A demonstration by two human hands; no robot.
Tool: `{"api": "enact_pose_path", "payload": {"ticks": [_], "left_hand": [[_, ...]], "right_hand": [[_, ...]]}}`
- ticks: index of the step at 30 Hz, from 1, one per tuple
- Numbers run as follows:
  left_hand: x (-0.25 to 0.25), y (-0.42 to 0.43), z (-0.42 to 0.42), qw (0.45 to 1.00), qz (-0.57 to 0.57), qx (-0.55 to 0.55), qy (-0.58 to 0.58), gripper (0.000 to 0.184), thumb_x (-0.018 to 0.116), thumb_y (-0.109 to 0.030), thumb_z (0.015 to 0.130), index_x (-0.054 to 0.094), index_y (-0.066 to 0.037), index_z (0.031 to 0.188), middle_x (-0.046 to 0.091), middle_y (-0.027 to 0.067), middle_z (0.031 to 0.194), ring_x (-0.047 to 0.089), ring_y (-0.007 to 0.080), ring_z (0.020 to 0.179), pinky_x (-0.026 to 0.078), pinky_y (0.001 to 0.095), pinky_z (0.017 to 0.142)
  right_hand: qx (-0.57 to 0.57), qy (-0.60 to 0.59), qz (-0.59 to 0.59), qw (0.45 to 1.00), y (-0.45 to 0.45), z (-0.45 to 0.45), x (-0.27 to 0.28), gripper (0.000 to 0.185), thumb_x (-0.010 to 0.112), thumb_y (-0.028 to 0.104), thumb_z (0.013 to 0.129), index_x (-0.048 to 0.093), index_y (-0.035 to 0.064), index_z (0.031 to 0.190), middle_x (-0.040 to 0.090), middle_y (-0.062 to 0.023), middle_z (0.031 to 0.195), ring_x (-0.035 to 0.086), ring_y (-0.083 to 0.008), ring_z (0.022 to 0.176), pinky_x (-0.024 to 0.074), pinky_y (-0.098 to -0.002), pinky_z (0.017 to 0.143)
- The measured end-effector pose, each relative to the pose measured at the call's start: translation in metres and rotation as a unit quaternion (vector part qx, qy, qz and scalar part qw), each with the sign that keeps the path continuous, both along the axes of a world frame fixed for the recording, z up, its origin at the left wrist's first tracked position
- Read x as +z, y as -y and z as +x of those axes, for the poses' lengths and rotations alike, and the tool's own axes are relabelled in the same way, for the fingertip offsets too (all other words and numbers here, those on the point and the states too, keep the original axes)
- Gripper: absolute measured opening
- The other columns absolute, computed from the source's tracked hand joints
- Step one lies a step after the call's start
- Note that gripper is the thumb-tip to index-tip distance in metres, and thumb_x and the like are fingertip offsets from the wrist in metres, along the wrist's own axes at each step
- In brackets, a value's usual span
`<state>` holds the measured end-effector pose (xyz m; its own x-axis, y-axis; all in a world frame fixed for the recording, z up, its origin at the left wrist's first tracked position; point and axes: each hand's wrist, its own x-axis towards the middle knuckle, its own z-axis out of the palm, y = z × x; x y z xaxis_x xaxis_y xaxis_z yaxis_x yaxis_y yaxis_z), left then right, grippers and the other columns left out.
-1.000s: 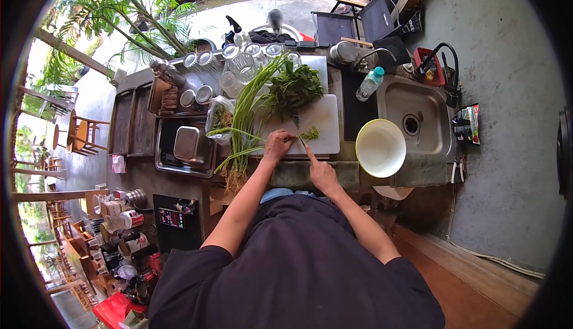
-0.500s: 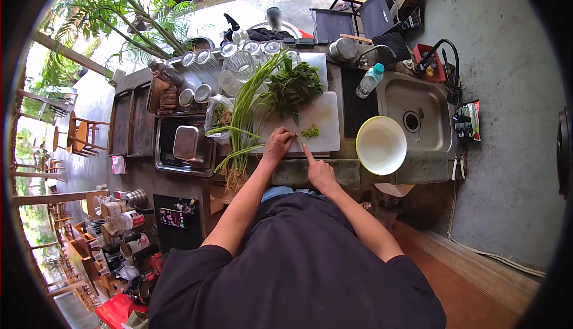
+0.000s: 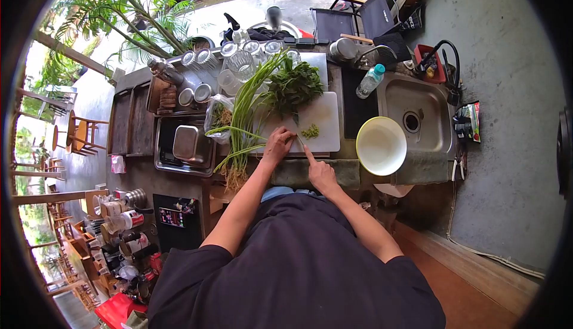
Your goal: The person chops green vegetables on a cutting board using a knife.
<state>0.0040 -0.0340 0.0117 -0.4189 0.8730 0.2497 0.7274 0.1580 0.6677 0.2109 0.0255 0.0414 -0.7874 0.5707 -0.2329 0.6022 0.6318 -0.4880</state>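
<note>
Green stalks (image 3: 245, 111) lay in one loose bunch left of the frame's centre, too many to count, draped over the left side of the single white board (image 3: 327, 111), their roots (image 3: 236, 180) below its edge. They were probably set there to be within the left hand's reach. At least two strayed from the bunch toward the left hand (image 3: 279, 144), whose fingers were curled nearly closed, apparently pinching stalk ends down against the board; the fingers hid the grip itself. The right hand (image 3: 323, 175) was wrapped around one knife (image 3: 301, 142), index finger stretched along its back, presumably to steer it, with the blade just beside the left fingertips. One small heap of chopped bits (image 3: 310, 131) lay just right of the blade, pieces too fine to count. One clump of leaves (image 3: 293, 87) lay over the board's upper part, seemingly out of the blade's way.

Right of centre, one bowl (image 3: 381, 145) sat near the board, handy for the right hand; one bottle (image 3: 370, 82) stood above it, beside one sink (image 3: 441, 87). Left of the stalks were one bag (image 3: 218, 117) and one tin (image 3: 188, 143) in one tray (image 3: 157, 165). At least eight glasses (image 3: 242, 63) crowded upper centre.
</note>
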Motion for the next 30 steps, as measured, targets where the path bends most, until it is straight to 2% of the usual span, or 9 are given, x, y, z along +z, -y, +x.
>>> {"api": "enact_pose_path", "payload": {"ticks": [6, 14, 30], "left_hand": [[-0.006, 0.000, -0.001, 1.000, 0.017, 0.006, -0.001, 0.013, 0.072, -0.007, 0.080, 0.075, -0.004, 0.093, 0.065, 0.0120, 0.091, 0.062, 0.0339, 0.091, 0.051, 0.0426, 0.080], [-0.008, -0.001, -0.003, 1.000, 0.018, 0.008, 0.014, 0.013, 0.073, -0.006, 0.080, 0.076, -0.005, 0.093, 0.066, 0.0114, 0.090, 0.063, 0.0332, 0.090, 0.051, 0.0424, 0.081], [-0.014, -0.002, -0.005, 0.998, 0.047, 0.008, 0.032, 0.010, 0.074, -0.007, 0.080, 0.075, -0.006, 0.091, 0.066, 0.0109, 0.090, 0.062, 0.0341, 0.088, 0.049, 0.0431, 0.080]], "right_hand": [[-0.006, 0.003, -0.013, 1.000, 0.001, -0.003, -0.001, 0.076, 0.051, 0.012, 0.091, 0.022, 0.0301, 0.159, 0.066, -0.0289, 0.076, 0.067, -0.0479, 0.074, 0.0526, -0.0607, 0.075], [0.000, -0.006, -0.031, 0.999, -0.009, -0.015, -0.017, 0.079, 0.051, 0.014, 0.093, 0.014, 0.0340, 0.160, 0.066, -0.0307, 0.076, 0.066, -0.0510, 0.076, 0.0512, -0.0638, 0.075], [-0.004, 0.007, -0.043, 0.999, -0.010, -0.014, -0.017, 0.076, 0.049, 0.015, 0.094, 0.016, 0.0362, 0.159, 0.065, -0.0314, 0.077, 0.066, -0.0514, 0.077, 0.0512, -0.0645, 0.076]]}}
